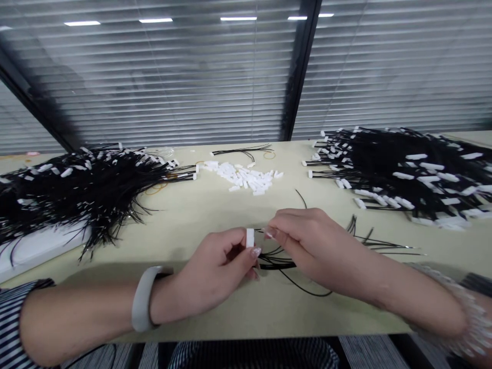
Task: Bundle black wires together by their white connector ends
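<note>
A small white connector housing [250,238] stands upright between the thumb and fingers of my left hand [219,269]. Just to its right, my right hand [303,241] pinches a thin black wire [259,230] whose end points at the housing. Whether that end sits inside the housing is too small to tell. Several more black wires [277,265] run from below my left fingers and pass under my right hand. Their loose ends [403,248] come out on the right, beyond my right wrist.
Loose white connector housings [246,177] lie heaped at mid-table. A big pile of black wires [77,189] lies left, partly over a white box [42,246]; another wire pile with white connectors [403,169] lies right. One wired connector [242,150] lies at the back, before the window blinds [172,77].
</note>
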`<state>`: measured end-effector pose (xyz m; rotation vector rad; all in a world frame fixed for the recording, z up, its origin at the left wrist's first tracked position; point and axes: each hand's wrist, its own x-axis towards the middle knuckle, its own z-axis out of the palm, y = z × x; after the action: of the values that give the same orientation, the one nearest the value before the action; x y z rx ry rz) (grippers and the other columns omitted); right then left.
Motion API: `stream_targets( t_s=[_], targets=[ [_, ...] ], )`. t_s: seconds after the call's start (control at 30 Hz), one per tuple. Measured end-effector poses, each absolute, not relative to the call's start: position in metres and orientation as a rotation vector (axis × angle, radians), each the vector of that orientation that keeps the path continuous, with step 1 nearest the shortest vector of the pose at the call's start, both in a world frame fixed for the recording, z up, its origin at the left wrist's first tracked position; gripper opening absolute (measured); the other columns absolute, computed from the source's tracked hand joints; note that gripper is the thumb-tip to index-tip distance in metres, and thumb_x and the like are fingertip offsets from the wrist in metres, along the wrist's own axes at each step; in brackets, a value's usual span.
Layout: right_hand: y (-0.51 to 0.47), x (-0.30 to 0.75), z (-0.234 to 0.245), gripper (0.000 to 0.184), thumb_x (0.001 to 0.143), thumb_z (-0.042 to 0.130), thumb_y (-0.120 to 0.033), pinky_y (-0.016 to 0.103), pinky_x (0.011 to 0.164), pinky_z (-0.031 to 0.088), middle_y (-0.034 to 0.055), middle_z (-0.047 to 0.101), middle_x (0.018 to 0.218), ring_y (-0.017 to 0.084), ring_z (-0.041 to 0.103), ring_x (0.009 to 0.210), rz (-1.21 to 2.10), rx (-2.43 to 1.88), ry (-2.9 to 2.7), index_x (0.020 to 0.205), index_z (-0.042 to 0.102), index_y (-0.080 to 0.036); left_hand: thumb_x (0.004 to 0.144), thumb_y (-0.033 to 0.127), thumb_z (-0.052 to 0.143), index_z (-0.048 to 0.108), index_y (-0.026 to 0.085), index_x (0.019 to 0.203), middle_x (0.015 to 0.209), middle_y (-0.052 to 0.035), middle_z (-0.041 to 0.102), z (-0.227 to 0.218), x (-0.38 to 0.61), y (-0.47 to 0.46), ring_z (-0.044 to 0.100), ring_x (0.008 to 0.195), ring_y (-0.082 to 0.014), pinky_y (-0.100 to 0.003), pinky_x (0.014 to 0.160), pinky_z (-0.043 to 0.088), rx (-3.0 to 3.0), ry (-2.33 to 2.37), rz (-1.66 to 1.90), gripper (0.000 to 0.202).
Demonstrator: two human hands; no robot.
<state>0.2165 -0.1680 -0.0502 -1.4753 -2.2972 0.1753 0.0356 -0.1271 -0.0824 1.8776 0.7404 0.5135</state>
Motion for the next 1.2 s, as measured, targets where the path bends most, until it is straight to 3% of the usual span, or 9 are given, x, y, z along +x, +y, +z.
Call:
stream_targets(
  t_s=[0.37, 0.47, 0.63, 0.8, 1.0, 1.1, 1.2],
  targets=[
    [-0.169, 0.213, -0.049, 0.028, 0.085, 0.036, -0.021, 0.022, 0.049, 0.021, -0.0036, 0.037, 0.049, 0.006, 0.029, 0.048, 0.245, -1.606, -2.228, 0.058, 0.037, -0.015, 0.087, 0.026, 0.039, 0.049, 0.016, 0.072, 0.065, -0.0001, 0.057, -0.081, 0.036, -0.128, 0.054, 0.061, -0.0113, -0.023, 0.058, 0.044, 1.929, 0.733, 0.506, 0.021],
    [-0.169, 0.213, -0.050, 0.037, 0.088, 0.033, -0.031, 0.020, 0.044, 0.022, -0.0039, 0.036, 0.046, 0.005, 0.029, 0.044, 0.494, -1.622, -2.101, 0.055, 0.038, -0.015, 0.087, 0.025, 0.039, 0.049, 0.016, 0.072, 0.064, 0.0002, 0.057, -0.079, 0.037, -0.128, 0.054, 0.061, -0.0114, -0.023, 0.057, 0.043, 1.972, 0.734, 0.496, 0.020],
    [-0.168, 0.213, -0.051, 0.043, 0.089, 0.029, -0.044, 0.018, 0.040, 0.028, -0.0042, 0.040, 0.048, 0.005, 0.034, 0.041, 0.979, -1.626, -1.865, 0.067, 0.051, -0.016, 0.088, 0.023, 0.038, 0.051, 0.016, 0.074, 0.066, 0.0006, 0.056, -0.077, 0.037, -0.129, 0.052, 0.061, -0.0104, -0.022, 0.057, 0.041, 2.030, 0.703, 0.497, 0.020],
    [-0.167, 0.207, -0.050, 0.039, 0.089, 0.034, -0.033, 0.018, 0.044, 0.026, -0.0037, 0.042, 0.048, 0.004, 0.034, 0.045, 0.645, -1.565, -2.005, 0.056, 0.042, -0.015, 0.089, 0.021, 0.035, 0.050, 0.017, 0.074, 0.067, 0.0021, 0.054, -0.077, 0.036, -0.129, 0.050, 0.062, -0.0090, -0.021, 0.059, 0.041, 2.055, 0.628, 0.505, 0.022],
    [-0.166, 0.209, -0.046, 0.035, 0.087, 0.038, -0.026, 0.021, 0.046, 0.021, -0.0045, 0.038, 0.046, 0.005, 0.029, 0.045, 0.301, -1.526, -2.212, 0.054, 0.044, -0.014, 0.089, 0.025, 0.037, 0.052, 0.016, 0.077, 0.067, 0.0016, 0.055, -0.081, 0.037, -0.126, 0.053, 0.063, -0.0101, -0.023, 0.061, 0.044, 1.960, 0.669, 0.475, 0.022],
    [-0.161, 0.225, -0.042, 0.025, 0.082, 0.049, -0.032, 0.020, 0.048, 0.026, -0.0044, 0.045, 0.051, 0.005, 0.037, 0.048, 0.190, -1.528, -2.206, 0.063, 0.053, -0.016, 0.086, 0.032, 0.045, 0.050, 0.015, 0.074, 0.067, 0.0022, 0.054, -0.082, 0.038, -0.122, 0.058, 0.062, -0.0102, -0.024, 0.060, 0.047, 1.688, 0.724, 0.480, 0.021],
    [-0.152, 0.245, -0.040, 0.022, 0.075, 0.059, -0.037, 0.021, 0.058, 0.036, -0.0003, 0.057, 0.074, 0.008, 0.048, 0.063, 0.067, -1.502, -2.181, 0.087, 0.061, -0.019, 0.083, 0.036, 0.051, 0.050, 0.014, 0.075, 0.070, 0.0030, 0.054, -0.083, 0.038, -0.117, 0.061, 0.062, -0.0089, -0.022, 0.061, 0.048, 1.467, 0.720, 0.478, 0.023]
  ],
)
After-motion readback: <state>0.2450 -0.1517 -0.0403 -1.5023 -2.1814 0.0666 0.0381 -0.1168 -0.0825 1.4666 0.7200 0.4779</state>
